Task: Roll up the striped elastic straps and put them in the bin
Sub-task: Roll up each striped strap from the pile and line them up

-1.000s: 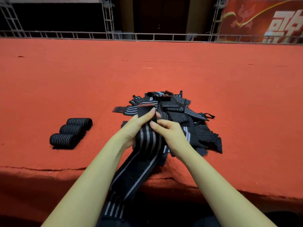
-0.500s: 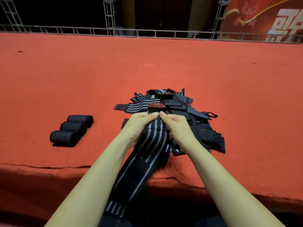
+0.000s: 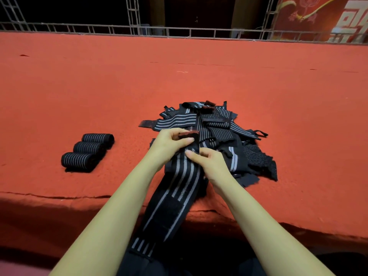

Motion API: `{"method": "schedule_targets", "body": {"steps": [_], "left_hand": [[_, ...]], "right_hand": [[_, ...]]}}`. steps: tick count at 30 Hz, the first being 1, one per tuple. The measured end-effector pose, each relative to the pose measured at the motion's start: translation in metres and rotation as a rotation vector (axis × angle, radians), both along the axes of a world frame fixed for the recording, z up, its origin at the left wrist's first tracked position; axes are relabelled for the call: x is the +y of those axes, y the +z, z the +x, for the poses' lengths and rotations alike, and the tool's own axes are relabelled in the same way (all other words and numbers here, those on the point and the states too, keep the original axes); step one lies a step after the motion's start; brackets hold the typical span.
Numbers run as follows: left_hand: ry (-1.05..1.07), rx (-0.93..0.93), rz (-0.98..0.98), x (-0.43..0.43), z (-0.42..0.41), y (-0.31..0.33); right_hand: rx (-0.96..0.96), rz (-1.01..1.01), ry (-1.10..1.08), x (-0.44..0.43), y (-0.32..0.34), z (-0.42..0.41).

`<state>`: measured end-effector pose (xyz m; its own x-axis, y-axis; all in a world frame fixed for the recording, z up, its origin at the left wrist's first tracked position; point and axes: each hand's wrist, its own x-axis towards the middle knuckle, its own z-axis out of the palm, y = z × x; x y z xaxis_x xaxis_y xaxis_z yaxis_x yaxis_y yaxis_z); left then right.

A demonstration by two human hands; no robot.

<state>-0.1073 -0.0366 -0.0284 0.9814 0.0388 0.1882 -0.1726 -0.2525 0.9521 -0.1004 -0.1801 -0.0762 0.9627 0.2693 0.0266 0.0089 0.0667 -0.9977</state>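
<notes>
A long black strap with grey stripes [image 3: 179,188] runs from the red carpet down over the platform edge toward me. My left hand [image 3: 169,143] pinches its far end, folded over with a reddish fastener patch on top. My right hand [image 3: 209,162] presses thumb and fingers on the strap just below that fold. Behind my hands lies a loose pile of striped straps [image 3: 229,136]. Three rolled straps [image 3: 87,152] sit side by side on the carpet to the left. No bin is in view.
The red carpeted platform [image 3: 199,76] stretches far ahead; its front edge [image 3: 59,197] drops into shadow close to me. A metal truss railing [image 3: 179,31] lines the back, with a red banner [image 3: 328,18] at the upper right.
My hands have turned the strap's far end over into a first fold. The left hand now grips the folded tip, and the right hand has slid slightly lower on the strap.
</notes>
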Motion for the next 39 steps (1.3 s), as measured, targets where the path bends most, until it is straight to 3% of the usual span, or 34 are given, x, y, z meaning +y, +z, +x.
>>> {"method": "schedule_targets", "body": {"steps": [5,9,14,20,25,30,36,39], "left_hand": [[0.038,0.105,-0.129,0.009,-0.003,-0.020],[0.064,0.057,0.048,0.008,-0.003,-0.052],[0.069,0.175,-0.034,0.003,-0.005,-0.074],[0.027,0.193,0.005,0.009,-0.008,-0.082],[0.053,0.176,0.034,0.010,-0.015,-0.085],[-0.091,0.180,-0.141,0.020,-0.025,-0.086],[-0.085,0.124,-0.171,0.021,-0.031,-0.084],[-0.066,0.071,-0.083,0.017,-0.032,-0.080]], "right_hand": [[0.014,-0.010,-0.026,0.011,-0.014,0.004],[-0.001,-0.112,-0.041,0.010,-0.038,0.004],[-0.037,-0.176,0.019,-0.003,-0.051,0.005],[0.073,0.044,0.030,0.001,-0.055,0.003],[-0.128,-0.244,-0.068,0.005,-0.054,-0.004],[-0.151,-0.171,-0.034,0.007,-0.054,-0.005],[0.005,0.043,-0.054,0.004,-0.055,-0.004],[-0.009,0.036,-0.052,0.002,-0.056,-0.005]]}}
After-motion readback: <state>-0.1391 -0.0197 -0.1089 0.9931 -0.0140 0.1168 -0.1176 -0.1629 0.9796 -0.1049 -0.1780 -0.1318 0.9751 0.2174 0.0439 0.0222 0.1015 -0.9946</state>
